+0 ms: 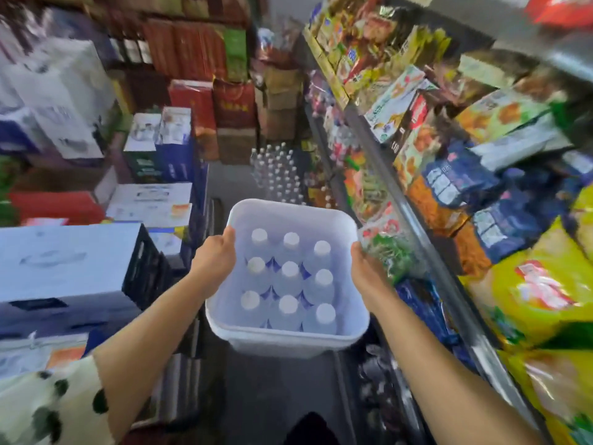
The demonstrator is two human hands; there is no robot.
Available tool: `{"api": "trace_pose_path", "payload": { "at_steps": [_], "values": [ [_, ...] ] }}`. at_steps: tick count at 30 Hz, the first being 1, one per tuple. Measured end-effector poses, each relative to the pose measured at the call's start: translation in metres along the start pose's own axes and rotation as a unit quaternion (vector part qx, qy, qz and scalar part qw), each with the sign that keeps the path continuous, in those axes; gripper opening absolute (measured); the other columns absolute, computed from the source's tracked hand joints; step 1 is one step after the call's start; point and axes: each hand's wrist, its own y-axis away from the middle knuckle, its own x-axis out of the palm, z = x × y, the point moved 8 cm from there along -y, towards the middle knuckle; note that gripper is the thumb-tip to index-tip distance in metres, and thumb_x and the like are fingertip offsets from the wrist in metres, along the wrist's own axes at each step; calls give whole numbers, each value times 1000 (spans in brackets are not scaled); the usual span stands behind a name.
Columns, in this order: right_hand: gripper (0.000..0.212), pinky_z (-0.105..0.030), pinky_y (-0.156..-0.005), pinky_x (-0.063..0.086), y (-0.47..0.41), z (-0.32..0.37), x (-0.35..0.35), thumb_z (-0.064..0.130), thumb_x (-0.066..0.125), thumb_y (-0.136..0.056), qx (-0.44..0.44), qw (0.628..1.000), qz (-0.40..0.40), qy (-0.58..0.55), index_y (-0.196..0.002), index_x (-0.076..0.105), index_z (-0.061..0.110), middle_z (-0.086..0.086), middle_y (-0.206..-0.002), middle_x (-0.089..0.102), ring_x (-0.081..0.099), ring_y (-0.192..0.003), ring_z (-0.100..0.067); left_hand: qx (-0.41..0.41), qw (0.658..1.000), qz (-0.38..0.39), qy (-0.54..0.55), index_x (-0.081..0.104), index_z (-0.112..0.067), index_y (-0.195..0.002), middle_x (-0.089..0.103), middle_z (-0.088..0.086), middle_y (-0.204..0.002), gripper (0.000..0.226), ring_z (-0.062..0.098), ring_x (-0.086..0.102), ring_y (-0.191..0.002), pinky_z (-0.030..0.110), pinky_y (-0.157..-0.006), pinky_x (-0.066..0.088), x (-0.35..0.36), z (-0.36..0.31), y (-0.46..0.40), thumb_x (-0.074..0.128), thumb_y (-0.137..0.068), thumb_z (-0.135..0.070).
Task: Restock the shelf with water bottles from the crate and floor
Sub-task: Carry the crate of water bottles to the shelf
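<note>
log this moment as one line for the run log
left hand grips white plastic crate left rim | right hand grips right rim | crate carried, nine white-capped water bottles inside | more bottles on floor

I see a grey floor [272, 390] running down a narrow aisle; a block of clear water bottles [278, 175] with white caps stands directly on it at the far end, close against the foot of the shelf [414, 216] on my right; that shelf's tiers carry tilted, overlapping snack packets [500, 187]; stacked cartons [64, 274] rest on the floor along the left, with red boxes [205, 120] piled further back.
</note>
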Motion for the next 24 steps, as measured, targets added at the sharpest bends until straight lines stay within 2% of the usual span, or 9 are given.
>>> {"api": "trace_pose_path", "payload": {
  "at_steps": [2,5,8,11,15,18,21,24],
  "values": [
    [61,-32,-86,37,-51,37,12,47,25,-102,-5,1000,7,0,-133,49,0,-21,-137,49,51,-117,-31,5,1000,-6,-19,56,3,-121,54,28,-122,56,41,52,-110,40,-90,37,-5,-22,-54,21,-104,-38],
    [61,-35,-92,39,-134,89,29,46,25,-102,-16,1000,5,7,-132,48,-1,-22,-137,48,51,-115,-32,24,1000,-3,-20,52,5,-119,53,33,-121,49,46,51,-111,47,-96,39,-3,-57,-145,19,-104,-28],
    [60,-36,-99,36,-220,138,53,43,24,-103,-25,1000,9,8,-139,42,-2,-21,-145,41,44,-128,-34,6,1000,-8,-25,55,5,-119,56,30,-119,53,44,53,-109,45,-94,39,5,-77,-237,17,-105,-30],
    [61,-34,-95,35,-301,188,75,44,23,-102,-22,1000,6,12,-139,42,-2,-20,-145,41,44,-127,-33,-30,999,-23,9,58,5,-118,57,27,-122,60,41,54,-113,41,-95,40,8,-97,-326,20,-104,-38],
    [58,-31,-99,32,-398,248,96,42,22,-104,-15,999,1,39,-138,45,3,-18,-146,42,41,-131,-30,-36,999,-6,-13,56,4,-123,55,28,-126,63,42,53,-116,43,-98,39,12,-128,-434,16,-104,-41],
    [59,-34,-97,35,-468,285,121,43,22,-103,-1,999,1,32,-132,51,0,-22,-141,45,44,-128,-34,-32,999,9,-27,56,3,-123,56,27,-125,64,43,52,-115,44,-98,39,15,-151,-524,16,-104,-42],
    [61,-37,-96,38,-536,302,149,44,24,-102,29,999,-17,8,-126,56,-2,-25,-135,50,49,-121,-36,-13,999,29,-13,61,2,-111,60,27,-117,65,41,55,-107,44,-95,41,26,-172,-609,17,-103,-46],
    [50,-34,-92,39,-599,316,175,38,29,-103,41,998,-36,-19,-121,56,1,-23,-129,55,52,-117,-35,19,998,56,-34,59,0,-112,60,24,-114,63,40,55,-105,42,-91,41,40,-199,-688,15,-103,-44]
  ]
}}
